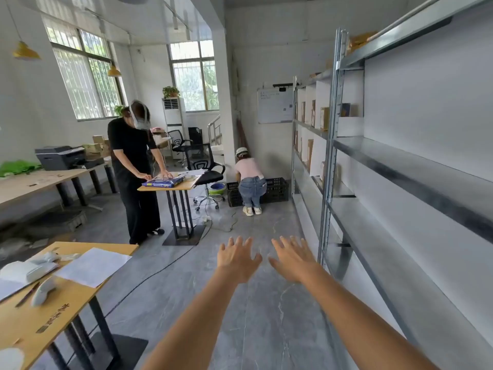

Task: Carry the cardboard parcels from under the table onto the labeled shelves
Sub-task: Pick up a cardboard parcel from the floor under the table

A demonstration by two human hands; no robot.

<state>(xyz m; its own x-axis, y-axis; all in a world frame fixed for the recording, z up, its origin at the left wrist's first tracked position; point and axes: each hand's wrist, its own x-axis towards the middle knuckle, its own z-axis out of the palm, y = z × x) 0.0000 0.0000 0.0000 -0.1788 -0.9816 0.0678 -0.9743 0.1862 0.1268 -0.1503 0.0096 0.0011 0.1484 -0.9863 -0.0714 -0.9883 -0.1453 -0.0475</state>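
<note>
My left hand [236, 259] and my right hand [292, 259] are stretched out in front of me over the grey floor, palms down, fingers spread, holding nothing. A metal shelf rack [394, 161] runs along the right wall; its near bays are bare. Several cardboard parcels [324, 118] stand on the far bays of the rack. A wooden table [61, 313] is at my lower left; the space beneath it shows only its black legs, and no parcel is visible there.
A person in black [133, 166] stands at a small table [170, 184] ahead on the left. Another person [250, 180] bends over a black crate [277, 189] by the far wall. An office chair [205, 172] and floor cables [149, 276] lie between.
</note>
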